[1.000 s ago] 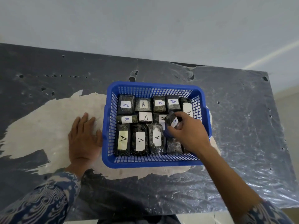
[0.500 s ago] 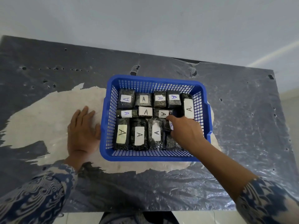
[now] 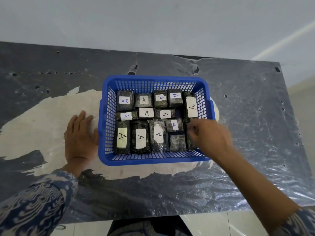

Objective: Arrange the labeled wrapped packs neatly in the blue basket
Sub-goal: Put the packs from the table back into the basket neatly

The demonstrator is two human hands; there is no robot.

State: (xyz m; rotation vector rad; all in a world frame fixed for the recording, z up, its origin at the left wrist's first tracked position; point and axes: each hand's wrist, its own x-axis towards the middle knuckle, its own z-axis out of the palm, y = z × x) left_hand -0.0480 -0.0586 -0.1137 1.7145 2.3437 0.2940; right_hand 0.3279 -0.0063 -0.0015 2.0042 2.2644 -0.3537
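Two bare hands, long sleeves in dark blue with pale swirling batik-like pattern

Basket: blue basket sits mid-table on the plastic-covered table, over a pale worn patch.
Contents: dark wrapped packs with white "A" labels, in three rough rows; one front pack shows no label.
Left hand: flat on the table, fingers straight, touching the basket's left wall.
Right hand: over the basket's front right corner, fingers loosely curled, blurred; grip unclear.
Sleeves: blue patterned sleeve on each arm.
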